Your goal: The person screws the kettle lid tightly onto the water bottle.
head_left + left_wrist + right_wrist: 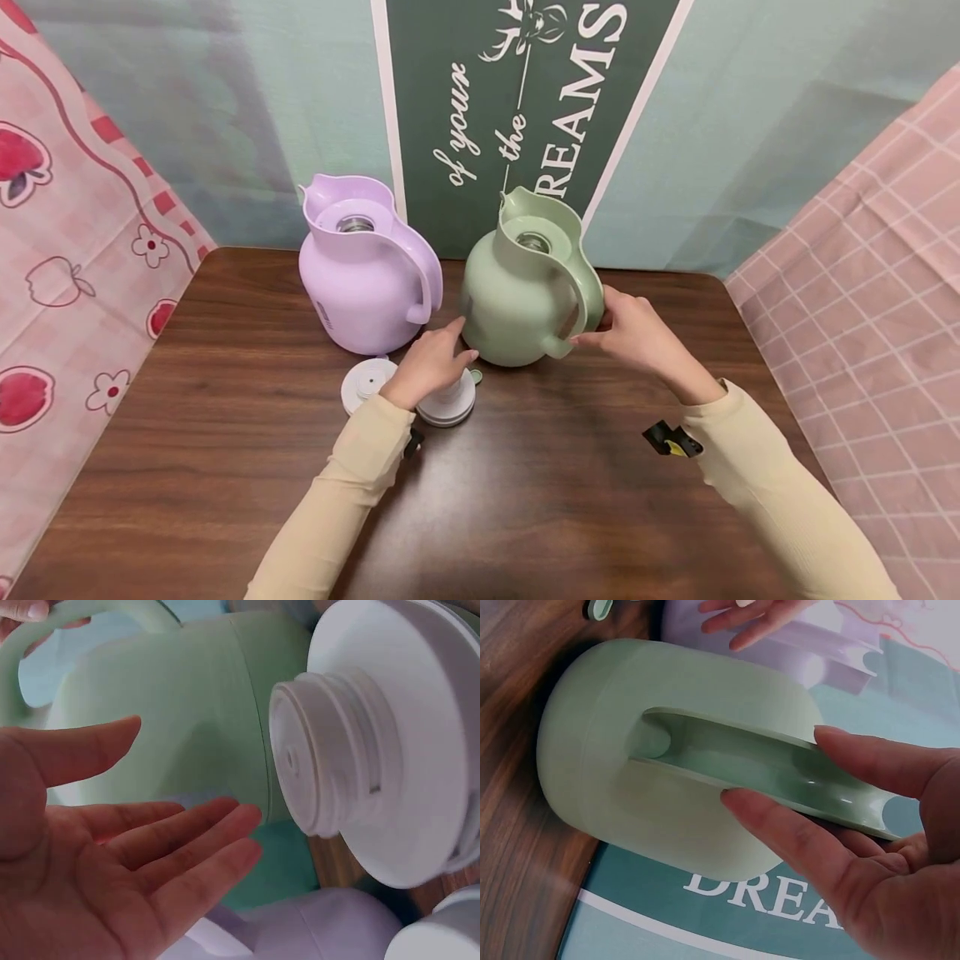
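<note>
A pale green thermos jug [510,300] stands on the table with its top uncovered, the metal-looking mouth visible inside the rim. At its handle [757,765] is my right hand [637,333], thumb on one side and fingers on the other, pinching it. My left hand [431,362] is beside the jug's lower left side, its fingers extended and palm facing the jug in the left wrist view. Below that hand a white stopper [322,757] with a threaded neck lies on the table. Another white stopper [367,383] lies to its left, partly behind the hand.
A lilac thermos jug [363,292], also uncovered, stands left of the green one, its handle turned toward it. Behind both hangs a cloth backdrop [300,100] with lettering. Patterned cloths border the wooden table [540,517] on the left and right.
</note>
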Demonstrator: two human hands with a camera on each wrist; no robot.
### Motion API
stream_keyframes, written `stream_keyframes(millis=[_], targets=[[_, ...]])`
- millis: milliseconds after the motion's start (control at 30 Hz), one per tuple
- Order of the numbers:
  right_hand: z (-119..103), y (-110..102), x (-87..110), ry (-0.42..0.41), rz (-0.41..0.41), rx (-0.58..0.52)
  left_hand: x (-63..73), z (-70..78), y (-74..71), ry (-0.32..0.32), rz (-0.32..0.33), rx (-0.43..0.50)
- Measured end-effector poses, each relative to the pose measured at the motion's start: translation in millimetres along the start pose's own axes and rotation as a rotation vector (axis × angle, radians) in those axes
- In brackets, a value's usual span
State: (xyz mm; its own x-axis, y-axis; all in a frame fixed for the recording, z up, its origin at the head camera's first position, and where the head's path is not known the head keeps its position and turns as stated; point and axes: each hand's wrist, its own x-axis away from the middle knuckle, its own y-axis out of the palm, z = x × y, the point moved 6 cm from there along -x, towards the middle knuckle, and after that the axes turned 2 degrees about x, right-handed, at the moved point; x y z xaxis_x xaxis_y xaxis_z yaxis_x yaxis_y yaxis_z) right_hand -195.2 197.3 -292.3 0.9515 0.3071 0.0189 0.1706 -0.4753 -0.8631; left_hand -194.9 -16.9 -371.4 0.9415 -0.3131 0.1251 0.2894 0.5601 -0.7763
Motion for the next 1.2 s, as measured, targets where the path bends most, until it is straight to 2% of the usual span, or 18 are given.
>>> stream_keyframes(millis=[567, 1200], targets=[[0.0, -3.2, 35.1, 0.037, 0.067, 0.051, -9.5, 8.4, 5.9, -0.038, -0.069, 0.042], [-4.7, 0.1, 60.2, 0.061, 0.105, 0.022, -13.5, 23.2, 14.4, -0.016, -0.117, 0.038]])
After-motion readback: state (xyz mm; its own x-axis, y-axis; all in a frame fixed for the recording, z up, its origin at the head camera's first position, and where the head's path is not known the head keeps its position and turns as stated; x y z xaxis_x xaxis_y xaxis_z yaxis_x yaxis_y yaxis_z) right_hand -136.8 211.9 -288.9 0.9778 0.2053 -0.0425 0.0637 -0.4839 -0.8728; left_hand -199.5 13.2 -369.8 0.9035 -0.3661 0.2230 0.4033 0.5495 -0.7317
